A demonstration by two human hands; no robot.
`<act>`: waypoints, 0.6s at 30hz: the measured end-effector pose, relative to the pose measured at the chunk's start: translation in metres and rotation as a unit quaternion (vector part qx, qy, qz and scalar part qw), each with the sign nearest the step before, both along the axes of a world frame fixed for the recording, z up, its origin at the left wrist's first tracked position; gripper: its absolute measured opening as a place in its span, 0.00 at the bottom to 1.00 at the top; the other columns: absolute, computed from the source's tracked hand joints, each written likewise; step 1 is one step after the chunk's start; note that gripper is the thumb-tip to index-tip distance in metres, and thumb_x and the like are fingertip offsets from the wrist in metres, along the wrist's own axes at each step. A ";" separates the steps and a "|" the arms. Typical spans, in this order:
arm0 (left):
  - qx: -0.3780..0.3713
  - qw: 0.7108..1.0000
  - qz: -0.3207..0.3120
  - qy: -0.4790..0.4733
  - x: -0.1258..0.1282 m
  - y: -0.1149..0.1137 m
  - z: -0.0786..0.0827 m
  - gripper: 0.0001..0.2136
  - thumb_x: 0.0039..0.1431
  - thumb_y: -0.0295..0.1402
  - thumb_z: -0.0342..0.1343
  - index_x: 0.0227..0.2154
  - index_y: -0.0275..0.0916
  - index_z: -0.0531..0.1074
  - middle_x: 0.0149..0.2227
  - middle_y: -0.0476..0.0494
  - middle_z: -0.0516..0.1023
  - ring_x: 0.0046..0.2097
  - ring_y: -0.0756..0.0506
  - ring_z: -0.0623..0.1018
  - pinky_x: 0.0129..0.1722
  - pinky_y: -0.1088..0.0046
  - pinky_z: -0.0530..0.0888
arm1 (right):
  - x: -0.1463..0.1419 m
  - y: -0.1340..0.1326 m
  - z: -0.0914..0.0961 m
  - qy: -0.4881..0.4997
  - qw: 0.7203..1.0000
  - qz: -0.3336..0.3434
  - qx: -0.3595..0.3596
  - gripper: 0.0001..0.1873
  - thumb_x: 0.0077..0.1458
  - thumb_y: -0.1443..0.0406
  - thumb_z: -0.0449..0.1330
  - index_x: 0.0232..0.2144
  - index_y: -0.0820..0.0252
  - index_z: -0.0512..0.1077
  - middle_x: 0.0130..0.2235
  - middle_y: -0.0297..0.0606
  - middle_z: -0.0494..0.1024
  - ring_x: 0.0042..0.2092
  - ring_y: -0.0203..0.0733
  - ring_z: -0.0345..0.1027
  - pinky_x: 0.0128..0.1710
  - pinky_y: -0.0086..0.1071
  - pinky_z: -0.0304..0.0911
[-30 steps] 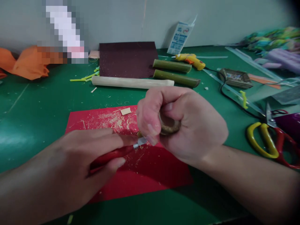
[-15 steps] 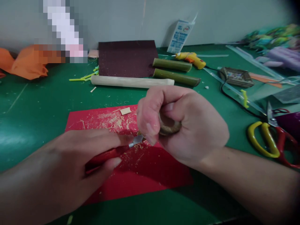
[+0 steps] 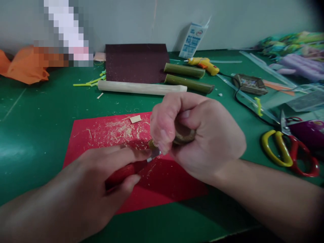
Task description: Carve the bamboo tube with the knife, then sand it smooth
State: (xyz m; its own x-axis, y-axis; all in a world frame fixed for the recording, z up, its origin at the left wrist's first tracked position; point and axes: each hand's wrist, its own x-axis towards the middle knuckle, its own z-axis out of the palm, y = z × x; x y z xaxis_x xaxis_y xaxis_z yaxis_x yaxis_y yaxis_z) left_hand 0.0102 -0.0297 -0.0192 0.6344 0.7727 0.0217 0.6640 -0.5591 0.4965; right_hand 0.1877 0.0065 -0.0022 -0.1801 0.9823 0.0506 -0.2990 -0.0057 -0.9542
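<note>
My left hand [image 3: 93, 182] is closed around the red handle of a carving knife [image 3: 125, 174], with the index finger stretched along toward its short metal blade. The blade tip meets the fingertips of my right hand [image 3: 212, 138], where I cannot see exactly what it touches. Curled inside my right hand is a hollow bamboo piece [image 3: 186, 136]; its round open end shows between thumb and palm, and a greenish bit shows beyond the fingers. Both hands are over a red sheet [image 3: 174, 192] strewn with pale shavings [image 3: 118, 131] and a small flat wood chip [image 3: 135, 118].
A pale stick [image 3: 141, 88] and two split bamboo lengths [image 3: 184, 70] lie behind, near a dark board [image 3: 136, 62]. A yellow glue gun [image 3: 205, 64] and a carton [image 3: 191, 39] are at the back. Scissors [image 3: 277, 148] rest at right; orange material [image 3: 24, 67] at left.
My left hand has pushed the knife rightward, so its blade now reaches further under the right fingers. My right hand still grips the bamboo piece, nearly in place. The view has shifted slightly.
</note>
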 end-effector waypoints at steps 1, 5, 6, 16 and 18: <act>-0.003 1.000 0.002 0.004 0.001 -0.002 -0.002 0.17 0.57 0.32 0.50 0.49 0.54 0.63 0.42 0.56 0.76 0.36 0.52 0.77 0.33 0.80 0.73 | 0.001 0.000 -0.001 -0.002 1.000 -0.004 0.004 0.16 0.38 0.75 0.43 0.08 0.53 0.59 0.11 0.35 0.59 0.15 0.38 0.54 0.14 0.32 0.49; 0.003 1.000 0.011 0.019 0.002 -0.005 -0.004 0.19 0.57 0.31 0.48 0.52 0.55 0.61 0.43 0.54 0.75 0.36 0.51 0.77 0.31 0.78 0.73 | 0.003 0.000 -0.004 -0.002 1.000 0.000 0.026 0.14 0.36 0.74 0.45 0.09 0.53 0.62 0.12 0.35 0.59 0.17 0.40 0.56 0.15 0.33 0.49; 0.004 1.000 0.008 0.016 0.001 -0.004 -0.002 0.19 0.58 0.32 0.48 0.51 0.55 0.62 0.42 0.54 0.75 0.35 0.51 0.77 0.31 0.78 0.73 | 0.004 0.000 -0.004 -0.003 1.000 0.009 0.025 0.13 0.36 0.73 0.45 0.10 0.53 0.62 0.12 0.35 0.60 0.17 0.40 0.56 0.15 0.33 0.49; 0.081 0.996 -0.010 0.044 -0.004 0.009 0.010 0.15 0.57 0.34 0.51 0.47 0.52 0.65 0.41 0.57 0.77 0.35 0.52 0.76 0.31 0.79 0.70 | 0.004 0.001 0.002 -0.026 0.999 0.043 0.019 0.11 0.35 0.70 0.47 0.09 0.52 0.59 0.13 0.34 0.60 0.16 0.37 0.56 0.14 0.33 0.48; 0.071 0.996 -0.018 0.048 -0.004 0.009 0.010 0.15 0.57 0.33 0.51 0.47 0.52 0.65 0.39 0.58 0.77 0.32 0.53 0.76 0.28 0.81 0.70 | 0.004 0.001 0.001 -0.015 0.999 0.034 0.016 0.12 0.37 0.71 0.47 0.09 0.52 0.59 0.13 0.34 0.60 0.17 0.38 0.56 0.15 0.33 0.48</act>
State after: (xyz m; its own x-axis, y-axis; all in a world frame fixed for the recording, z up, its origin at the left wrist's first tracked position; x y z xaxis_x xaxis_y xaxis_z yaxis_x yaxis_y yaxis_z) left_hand 0.0060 -0.0211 -0.0095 0.6654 0.7434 0.0675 0.6832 -0.6429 0.3461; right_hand 0.1916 0.0074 -0.0009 -0.2483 0.9657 0.0753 -0.2707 0.0054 -0.9626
